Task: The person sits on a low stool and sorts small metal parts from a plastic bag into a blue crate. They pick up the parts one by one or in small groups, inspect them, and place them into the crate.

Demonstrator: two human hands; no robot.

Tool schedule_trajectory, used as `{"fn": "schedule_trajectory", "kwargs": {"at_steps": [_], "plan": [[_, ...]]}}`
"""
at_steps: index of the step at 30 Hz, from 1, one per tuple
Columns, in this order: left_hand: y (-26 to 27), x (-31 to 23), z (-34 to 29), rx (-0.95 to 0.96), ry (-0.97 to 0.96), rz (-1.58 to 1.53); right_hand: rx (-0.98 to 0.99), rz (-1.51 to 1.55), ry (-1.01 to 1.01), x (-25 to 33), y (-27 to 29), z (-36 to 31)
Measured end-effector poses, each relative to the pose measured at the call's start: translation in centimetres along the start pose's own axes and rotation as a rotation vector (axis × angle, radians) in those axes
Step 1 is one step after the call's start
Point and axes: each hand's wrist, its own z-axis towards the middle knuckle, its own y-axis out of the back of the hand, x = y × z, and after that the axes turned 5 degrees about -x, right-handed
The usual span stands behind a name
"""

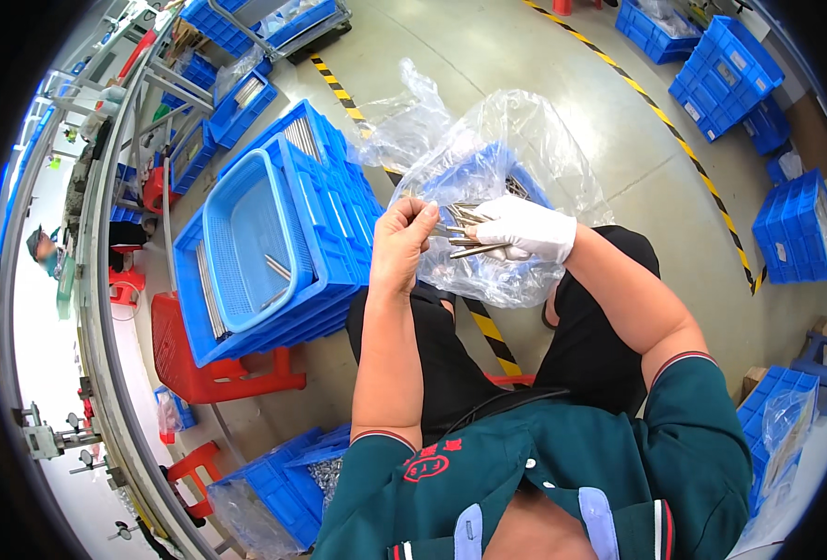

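Observation:
My right hand point(528, 230), in a white glove, is closed around a bunch of thin metal rods point(474, 248), whose ends point left. My bare left hand point(402, 241) is just left of them, thumb and fingers pinched together. Whether a rod sits in that pinch is too small to make out. Beneath both hands stands a blue crate point(527, 184) lined with a large clear plastic bag point(549, 126). More metal rods lie inside it, partly hidden by the bag and my right hand.
On my left, a light-blue basket point(245, 210) with a few rods rests on stacked blue crates point(325, 201). A red stool point(175, 350) stands beside them. More blue crates point(794, 229) are at the right. Further left runs a metal-framed bench point(105, 308); a person is beyond it.

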Motion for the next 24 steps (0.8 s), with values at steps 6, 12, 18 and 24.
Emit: {"fn": "schedule_trajectory", "kwargs": {"at_steps": [6, 12, 18, 24], "plan": [[-1.3, -0.1, -0.8, 0.15, 0.001, 0.231, -0.03, 0.041, 0.019, -1.1, 0.4, 0.5], [-0.8, 0.5, -0.4, 0.0, -0.082, 0.188, -0.024, 0.046, -0.029, -1.0, 0.5, 0.0], [1.5, 0.3, 0.1, -0.228, 0.056, -0.017, -0.075, 0.145, -0.061, 0.8, 1.2, -1.2], [2.8, 0.4, 1.0, -0.293, 0.152, -0.296, -0.219, 0.335, 0.036, 2.0, 3.2, -1.7]]}}
